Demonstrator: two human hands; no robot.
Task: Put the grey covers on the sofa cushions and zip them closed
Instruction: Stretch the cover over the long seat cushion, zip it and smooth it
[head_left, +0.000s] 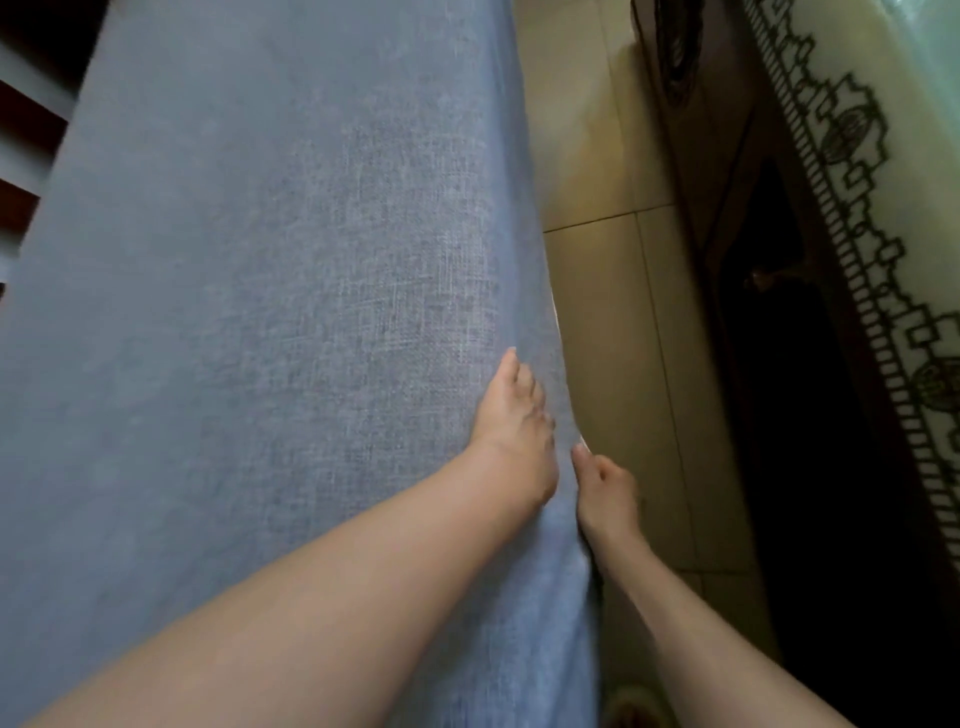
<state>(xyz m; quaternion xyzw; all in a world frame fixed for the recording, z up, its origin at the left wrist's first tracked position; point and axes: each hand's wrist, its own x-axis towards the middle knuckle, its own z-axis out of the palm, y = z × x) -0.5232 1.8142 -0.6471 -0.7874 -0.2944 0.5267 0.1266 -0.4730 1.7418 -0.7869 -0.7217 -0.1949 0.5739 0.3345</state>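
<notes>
A large cushion in its grey woven cover (270, 322) stands on edge and fills the left and middle of the view. My left hand (514, 431) grips the cover's right edge, thumb lying up the front face and fingers curled round the side. Just below and to the right, my right hand (605, 488) has its fingers curled and its thumb tip against the same edge, pinching something small there. A thin pale sliver (583, 442) shows at the edge between the two hands. No zip is plainly visible; the cushion's side face is hidden.
Beige floor tiles (597, 208) run along the right of the cushion. Dark wooden furniture (769, 364) with a white cloth and dark lace trim (883, 156) stands at the far right. Dark wooden slats (21, 130) show at the upper left.
</notes>
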